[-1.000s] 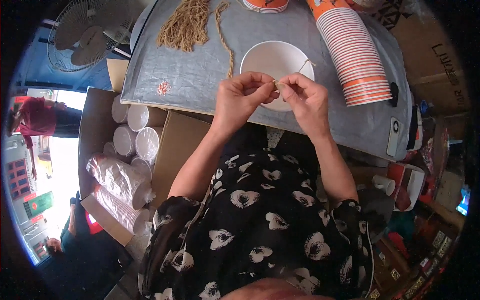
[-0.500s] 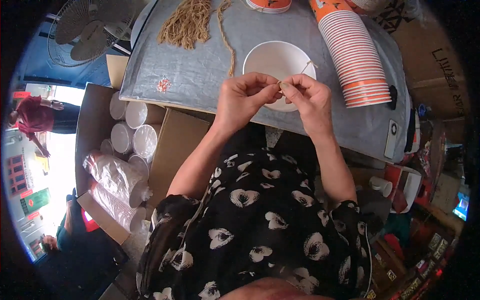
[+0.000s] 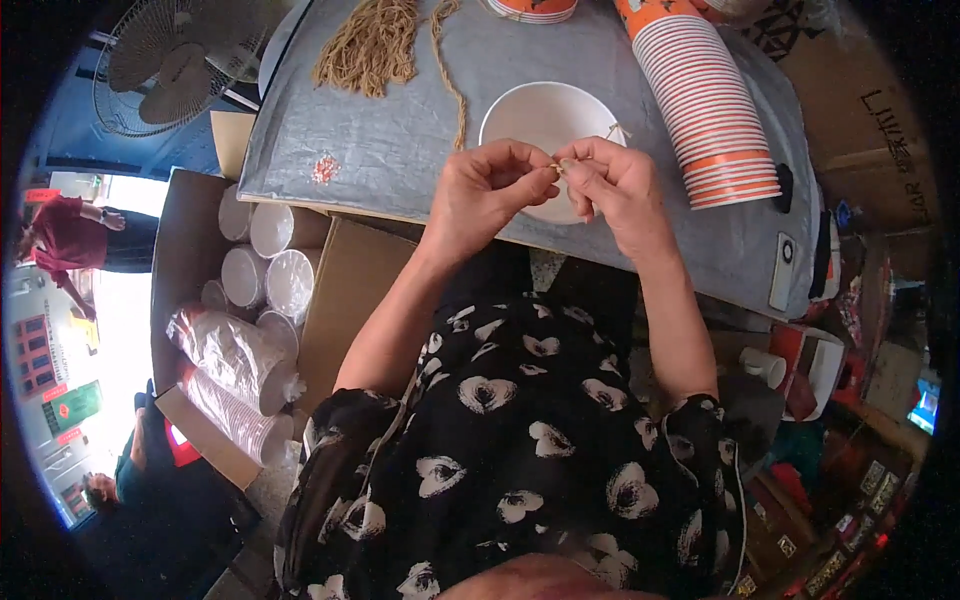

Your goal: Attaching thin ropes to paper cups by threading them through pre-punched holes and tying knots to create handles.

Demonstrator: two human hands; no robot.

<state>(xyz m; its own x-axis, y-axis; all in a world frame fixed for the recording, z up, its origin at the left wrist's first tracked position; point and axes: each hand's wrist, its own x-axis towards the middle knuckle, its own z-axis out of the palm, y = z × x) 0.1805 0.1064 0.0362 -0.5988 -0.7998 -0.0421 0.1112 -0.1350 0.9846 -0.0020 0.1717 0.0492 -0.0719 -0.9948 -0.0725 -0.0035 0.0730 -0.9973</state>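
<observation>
A white paper bucket (image 3: 545, 110) stands on the table in front of me, its open top toward me. A short tan cord (image 3: 618, 130) shows at its right rim. Over its near rim my left hand (image 3: 490, 195) and my right hand (image 3: 615, 190) meet, thumb and forefinger of each pinched together. Between the fingertips a small tan bit of cord shows; most of it is hidden by the fingers. Farther off lie a bundle of tan cords (image 3: 370, 45) and a single twisted cord (image 3: 450, 75).
A long nested stack of orange-and-white paper buckets (image 3: 705, 110) lies to the right. Small red-and-white bits (image 3: 324, 169) lie on the grey table (image 3: 390, 160). At the left are a cardboard box (image 3: 345, 290) of wrapped white tubs, a fan (image 3: 165, 65) and two other people.
My fingers have shifted slightly at the pinched cord, and the fingers of my right hand have curled differently. The whole view has moved a little.
</observation>
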